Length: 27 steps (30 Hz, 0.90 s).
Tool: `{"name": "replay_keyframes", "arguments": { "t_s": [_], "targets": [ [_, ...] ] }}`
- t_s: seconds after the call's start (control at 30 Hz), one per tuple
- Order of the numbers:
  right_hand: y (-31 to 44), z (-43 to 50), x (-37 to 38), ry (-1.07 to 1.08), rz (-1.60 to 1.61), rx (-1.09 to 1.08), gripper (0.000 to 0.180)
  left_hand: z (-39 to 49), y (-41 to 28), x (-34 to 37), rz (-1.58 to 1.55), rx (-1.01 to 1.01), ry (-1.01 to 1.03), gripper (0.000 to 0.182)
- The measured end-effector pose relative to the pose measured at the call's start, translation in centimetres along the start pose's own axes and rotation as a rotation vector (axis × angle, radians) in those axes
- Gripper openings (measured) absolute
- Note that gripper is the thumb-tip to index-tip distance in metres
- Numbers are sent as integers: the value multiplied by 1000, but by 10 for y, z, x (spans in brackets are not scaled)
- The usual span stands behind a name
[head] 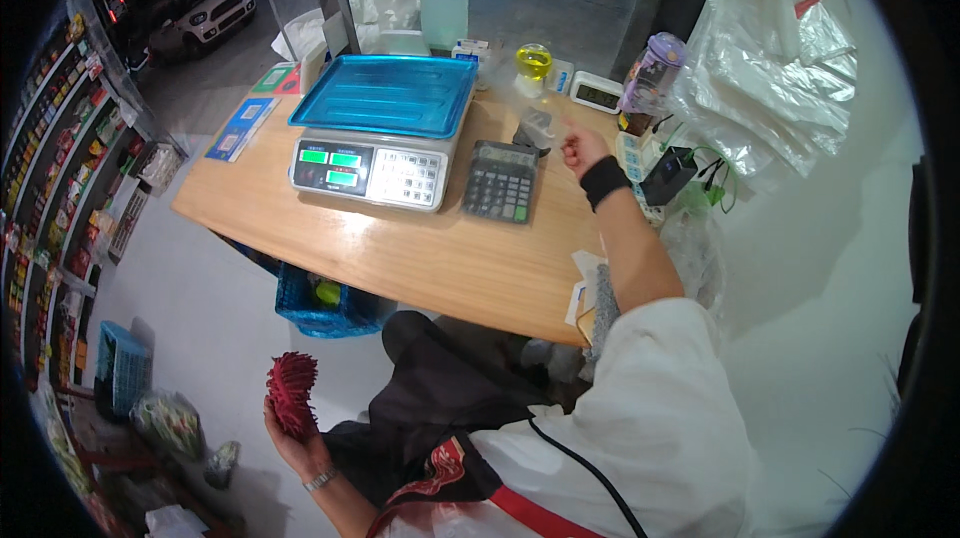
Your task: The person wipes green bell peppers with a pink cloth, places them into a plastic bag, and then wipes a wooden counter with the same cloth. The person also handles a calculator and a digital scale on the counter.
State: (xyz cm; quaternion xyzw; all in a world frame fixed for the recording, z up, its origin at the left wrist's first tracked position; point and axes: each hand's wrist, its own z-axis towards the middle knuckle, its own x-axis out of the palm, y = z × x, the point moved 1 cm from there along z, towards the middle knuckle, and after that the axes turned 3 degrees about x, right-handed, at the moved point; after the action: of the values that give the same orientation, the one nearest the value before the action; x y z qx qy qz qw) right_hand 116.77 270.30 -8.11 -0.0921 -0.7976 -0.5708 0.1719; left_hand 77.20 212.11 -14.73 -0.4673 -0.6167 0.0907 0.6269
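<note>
My left hand [289, 440], off the counter's front edge and above the floor, holds a dark red chenille duster or cleaning pad [291, 392] with short tufts. Over the right part of the wooden counter [360, 245] is my right hand [583, 150], fingers curled and partly blurred; whether anything is in them I cannot tell. Just left of it lie a crumpled grey item [534, 129] and a desk calculator [500, 182]. A weighing scale [367, 170] with a blue metal pan [386, 94] and lit green displays stands left of the calculator.
Along the back are a digital clock [596, 92], a jar of yellow liquid [533, 62] and a purple-lidded bottle [656, 69]. A power strip with a black charger [670, 174] and cables sits right. Clear plastic bags [772, 65] hang beyond. Blue basket [326, 305] below; stocked shelves [56, 185] left.
</note>
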Motion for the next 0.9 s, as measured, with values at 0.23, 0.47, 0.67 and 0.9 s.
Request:
{"name": "replay_keyframes", "arguments": {
  "t_s": [0.23,0.47,0.67,0.9],
  "targets": [
    [3,-126,-76,-81,-35,-137,20,9,3,-6,43,-54,72,41],
    [-45,-138,-90,-296,85,24,17,11,6,-6,27,-76,17,39],
    [-63,-214,-23,-166,-186,-201,48,1,-2,-6,0,-28,-8,37],
    [-177,-309,147,841,-682,-91,81,-13,19,75,185,41,50,38]
  ]
}}
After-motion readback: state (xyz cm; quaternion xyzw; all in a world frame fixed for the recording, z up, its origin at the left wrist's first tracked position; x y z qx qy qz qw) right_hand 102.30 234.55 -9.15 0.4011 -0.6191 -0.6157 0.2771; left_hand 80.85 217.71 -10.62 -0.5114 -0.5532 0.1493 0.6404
